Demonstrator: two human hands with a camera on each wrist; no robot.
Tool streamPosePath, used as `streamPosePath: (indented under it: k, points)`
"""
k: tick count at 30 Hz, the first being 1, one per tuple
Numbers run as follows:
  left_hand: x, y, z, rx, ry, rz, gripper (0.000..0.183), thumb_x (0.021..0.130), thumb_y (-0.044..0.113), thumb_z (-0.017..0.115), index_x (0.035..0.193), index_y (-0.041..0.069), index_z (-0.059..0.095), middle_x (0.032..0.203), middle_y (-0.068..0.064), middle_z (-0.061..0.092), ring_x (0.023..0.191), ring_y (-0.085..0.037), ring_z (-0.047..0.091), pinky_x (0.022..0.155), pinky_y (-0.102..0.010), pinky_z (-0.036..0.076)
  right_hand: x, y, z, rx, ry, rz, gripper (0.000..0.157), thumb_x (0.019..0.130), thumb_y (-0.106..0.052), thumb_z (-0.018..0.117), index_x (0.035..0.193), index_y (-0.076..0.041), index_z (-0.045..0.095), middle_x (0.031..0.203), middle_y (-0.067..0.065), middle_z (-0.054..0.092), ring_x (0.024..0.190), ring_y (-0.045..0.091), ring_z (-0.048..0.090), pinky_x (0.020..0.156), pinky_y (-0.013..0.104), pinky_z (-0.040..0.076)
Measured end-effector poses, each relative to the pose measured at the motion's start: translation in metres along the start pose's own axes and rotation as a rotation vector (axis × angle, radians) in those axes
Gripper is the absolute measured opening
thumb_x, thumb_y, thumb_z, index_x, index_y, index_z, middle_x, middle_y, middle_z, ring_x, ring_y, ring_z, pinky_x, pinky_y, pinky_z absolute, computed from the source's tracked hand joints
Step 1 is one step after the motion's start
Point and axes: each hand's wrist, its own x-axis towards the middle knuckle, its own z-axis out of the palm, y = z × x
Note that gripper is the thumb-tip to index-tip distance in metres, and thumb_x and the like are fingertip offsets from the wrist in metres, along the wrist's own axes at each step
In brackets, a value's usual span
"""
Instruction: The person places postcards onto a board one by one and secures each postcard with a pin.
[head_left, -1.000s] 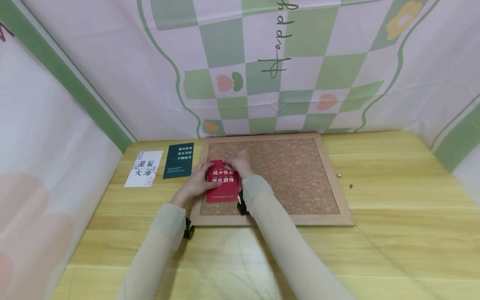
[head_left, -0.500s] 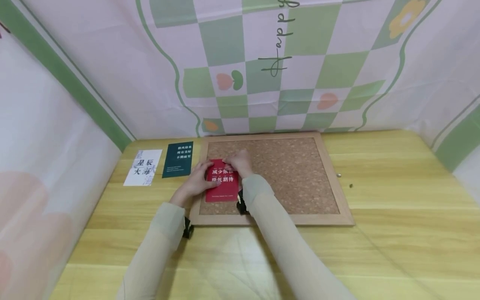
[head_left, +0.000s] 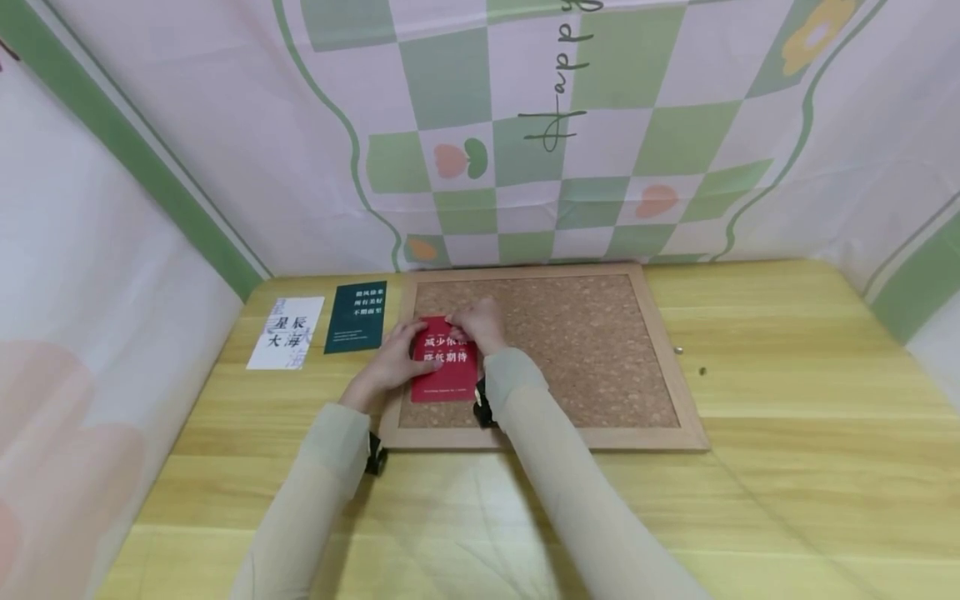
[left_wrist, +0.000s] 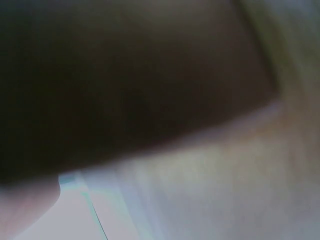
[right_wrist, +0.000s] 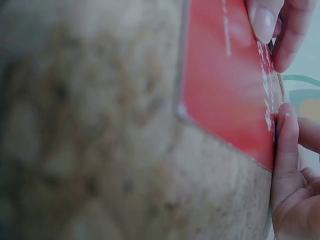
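On the table lies a corkboard, a red card on its left part. The left hand, spread, touches the card; the right hand curls at its upper-right corner, any grip hidden.

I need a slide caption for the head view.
Left grip and right grip at a red card atop a corkboard.

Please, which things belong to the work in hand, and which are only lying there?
Part of the work, apparently:
red card, touched by left hand and right hand
cork board, beneath it

Lying about, at least now:
white card and dark green card, left of the board
farther tiny piece and nearer tiny piece, right of the board, too small to identify
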Motion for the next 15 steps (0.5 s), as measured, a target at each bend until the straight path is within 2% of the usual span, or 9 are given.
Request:
streamPosePath:
  k: [8,15]
  points:
    - [0.0004,-0.0006,0.0007,0.005,0.000,-0.003,0.075,0.088,0.024,0.068,0.149,0.005,0.028,0.158,-0.014,0.017,0.145,-0.034,0.018,0.117,-0.051,0.024,0.0009,0.0012,0.0007,-0.021,0.002,0.002,0.010,0.085,-0.007,0.070,0.085,0.003,0.069,0.050,-0.001,0.054,0.040,0.007,0.053,0.041,0.017,0.045]
    - [0.0014,-0.0021,0.0006,0.011,0.001,0.004,0.075,0.088,0.024,0.068,0.149,0.005,0.028,0.158,-0.015,0.019,0.145,-0.034,0.018,0.117,-0.052,0.024,-0.0001,-0.0003,0.0013,-0.035,0.009,0.018,0.010,0.086,-0.008,0.069,0.083,0.002,0.069,0.049,0.000,0.054,0.039,0.007,0.052,0.041,0.016,0.045]
